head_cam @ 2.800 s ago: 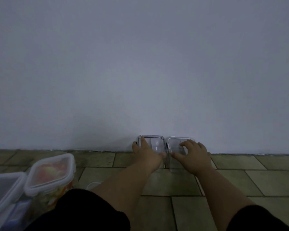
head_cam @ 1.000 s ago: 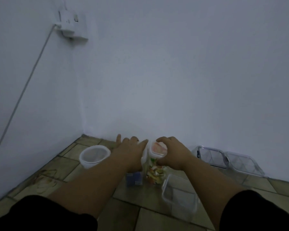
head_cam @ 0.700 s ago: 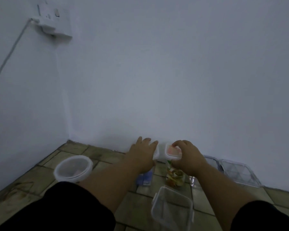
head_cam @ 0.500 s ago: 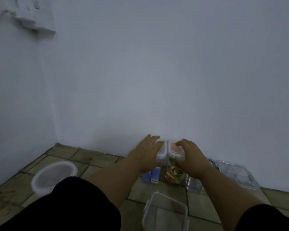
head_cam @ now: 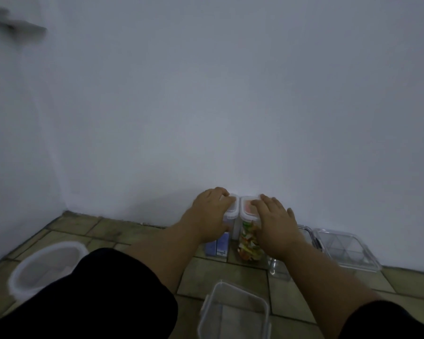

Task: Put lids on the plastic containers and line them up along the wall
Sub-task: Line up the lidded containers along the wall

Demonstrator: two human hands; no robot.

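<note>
Plastic blue-filled tub [head_cam: 218, 245] and colourful tub [head_cam: 247, 241] now sit moved up against the wall [head_cam: 230, 106] beside the flat clear boxes [head_cam: 340, 248], left hand [head_cam: 211, 211] fingers curled over one, right hand [head_cam: 277, 228] flat on the other, so two more placed.

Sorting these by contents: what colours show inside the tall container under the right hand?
The container holds mixed orange, green, white; head view.

Tiled floor [head_cam: 142, 236] is carrying a blue jar [head_cam: 218, 245] and a colourful jar [head_cam: 249, 243] side by side at the wall [head_cam: 230, 118]; flat clear box [head_cam: 343, 250] lying right, round white tub [head_cam: 47, 267] left, open box [head_cam: 234, 314] nearest.
</note>
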